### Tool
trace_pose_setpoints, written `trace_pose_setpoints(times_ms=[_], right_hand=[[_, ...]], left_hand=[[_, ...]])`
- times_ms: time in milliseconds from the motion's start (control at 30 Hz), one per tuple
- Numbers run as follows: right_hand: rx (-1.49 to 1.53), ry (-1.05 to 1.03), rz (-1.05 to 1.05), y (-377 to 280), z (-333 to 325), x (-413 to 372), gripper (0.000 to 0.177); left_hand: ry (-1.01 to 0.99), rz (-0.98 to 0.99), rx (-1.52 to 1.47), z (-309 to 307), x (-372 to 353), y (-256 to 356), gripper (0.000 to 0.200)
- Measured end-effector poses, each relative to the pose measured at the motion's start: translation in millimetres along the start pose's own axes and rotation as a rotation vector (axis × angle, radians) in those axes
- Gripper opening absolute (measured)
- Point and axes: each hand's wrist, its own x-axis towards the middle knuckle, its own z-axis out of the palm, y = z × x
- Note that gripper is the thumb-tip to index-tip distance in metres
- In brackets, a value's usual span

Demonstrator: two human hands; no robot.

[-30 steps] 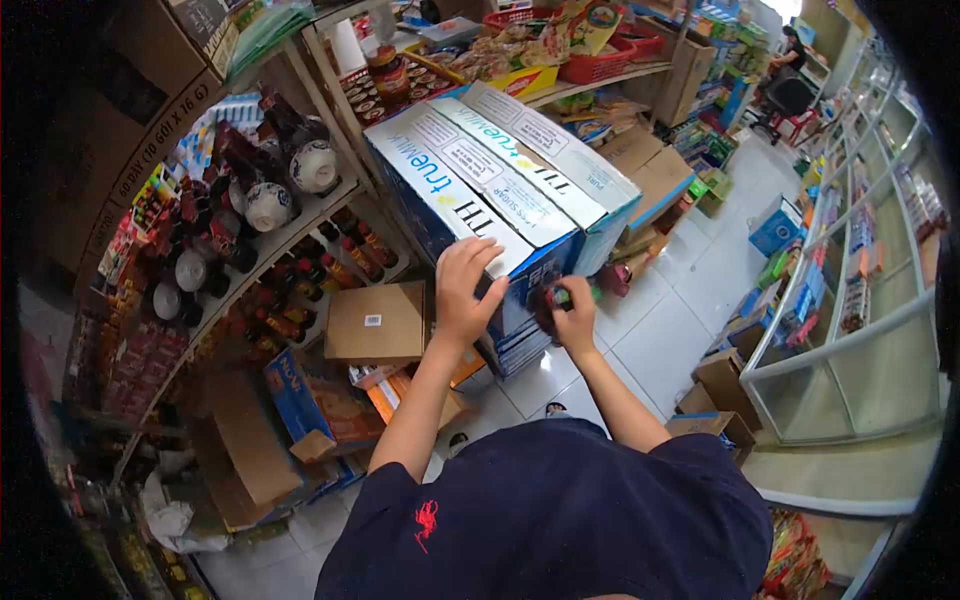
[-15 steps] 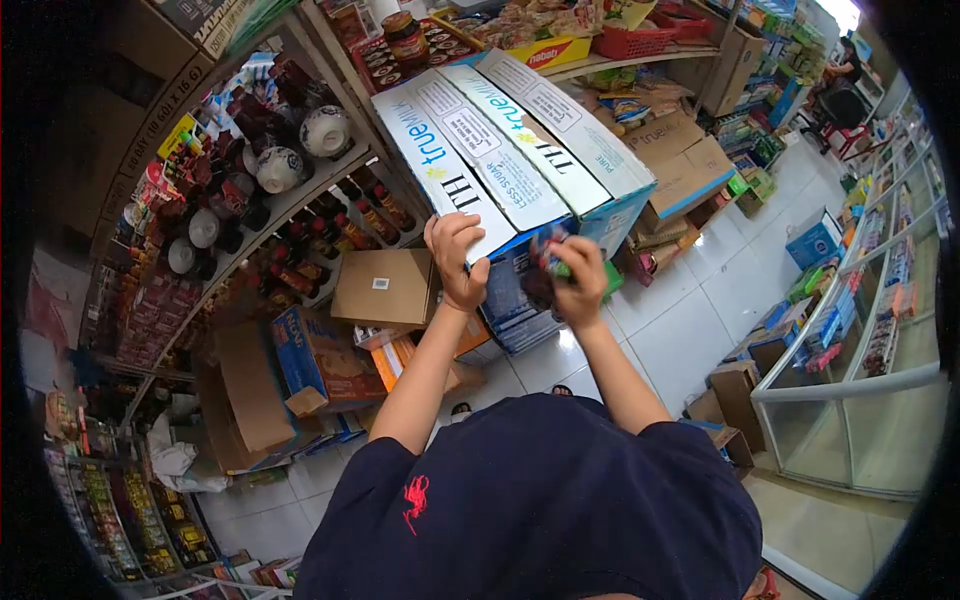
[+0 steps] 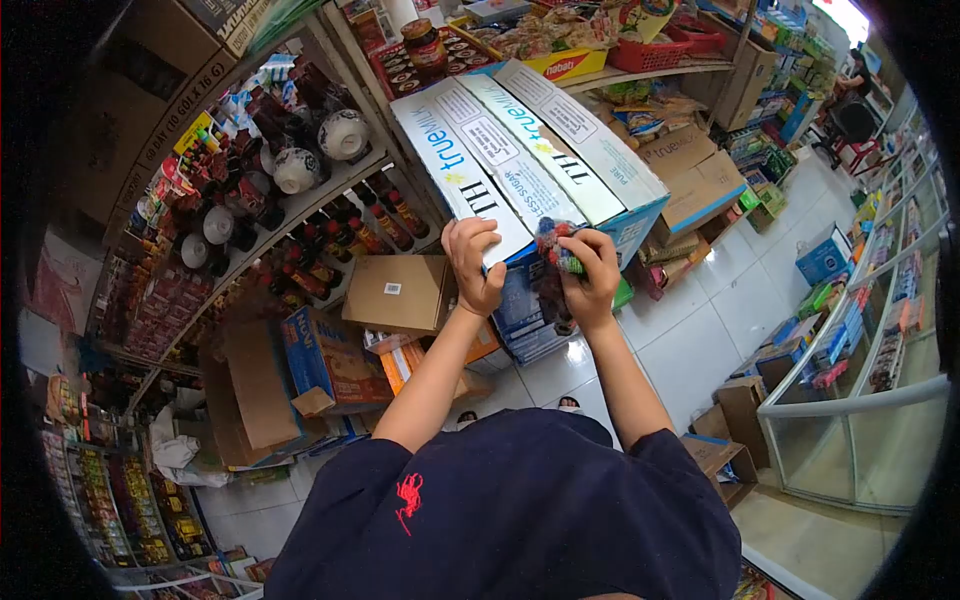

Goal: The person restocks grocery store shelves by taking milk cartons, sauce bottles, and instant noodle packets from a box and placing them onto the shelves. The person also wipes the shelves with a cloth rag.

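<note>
Left hand (image 3: pixel 473 265): laid over the near left corner of a milk box (image 3: pixel 495 150), fingers flat on the lid and thumb spread off at the front edge, closed around nothing; probably there to steady the box and brace the body. Right hand (image 3: pixel 595 280): thumb and fingers pinched together on a small bundle (image 3: pixel 552 290), dark with blue, red and green patches, too crumpled to identify, perhaps a rag; it hangs before the box's front side, the loose part downward, likely gripped high to leave the lower end free. Milk box: toward twelve o'clock, lid up, beside a second milk box (image 3: pixel 590 140) at one, the pair standing close presumably to save aisle space. Jar (image 3: pixel 425 50): upright at eleven o'clock, near other jars, apparently for easy reach. Bowls (image 3: pixel 343 135): on the shelf at ten, set by bottles. Brown carton (image 3: pixel 395 295): at nine, lying on other cartons, seemingly stacked for want of room. Glass counter (image 3: pixel 860 400): at four, across the tiled floor (image 3: pixel 680 320), leaving a walkway.
</note>
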Motion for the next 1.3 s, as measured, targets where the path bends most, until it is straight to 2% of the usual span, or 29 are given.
trace_pose_setpoints(times_ms=[67,200,267,300,400,533,567,633,700,767,833,867,933,1000,1100,1167,1300], right_hand=[[-0.050,0.090,0.022,5,9,-14,0.034],[-0.087,0.040,0.097,45,29,-108,0.032],[-0.096,-0.282,0.310,65,23,-153,0.030],[-0.091,-0.293,0.319,66,19,-155,0.030],[-0.081,-0.252,0.384,54,15,-127,0.032],[0.041,-0.006,0.159,4,10,-36,0.033],[-0.010,0.050,0.099,-1,10,-21,0.036],[-0.017,0.070,0.073,-7,9,-3,0.037],[-0.046,0.095,0.036,7,15,-20,0.038],[-0.091,0.023,0.054,27,18,-61,0.032],[-0.124,-0.274,0.246,52,16,-127,0.028],[-0.141,-0.273,0.251,60,12,-154,0.028],[0.074,-0.437,0.380,61,12,-169,0.029],[0.048,-0.355,0.297,64,20,-143,0.030],[0.016,-0.245,0.164,12,13,-63,0.030],[0.053,-0.028,0.052,-8,11,-31,0.032],[0.055,0.114,0.007,-37,13,1,0.035]], left_hand=[[-0.002,0.004,-0.006,1,2,0,0.040],[0.012,-0.024,-0.019,1,0,1,0.041],[0.011,-0.032,-0.010,0,-1,1,0.041],[0.009,-0.025,-0.013,1,-1,0,0.041],[0.008,-0.034,-0.015,0,-1,-1,0.040],[0.007,-0.040,-0.023,0,-1,4,0.038],[-0.004,-0.034,-0.019,-1,0,3,0.037],[-0.007,-0.021,-0.024,-2,-1,4,0.036],[0.029,-0.020,-0.021,2,-1,3,0.036],[0.029,-0.003,-0.005,1,0,4,0.035],[0.012,-0.008,-0.016,0,-1,4,0.033],[-0.001,-0.008,-0.012,-2,0,6,0.032],[-0.018,0.014,-0.025,-2,-3,2,0.032],[-0.038,0.026,-0.026,-5,-1,0,0.032],[-0.049,0.016,-0.031,-7,1,4,0.032],[-0.047,0.026,-0.040,-8,2,2,0.032],[-0.110,-0.009,-0.029,-14,0,6,0.033]])
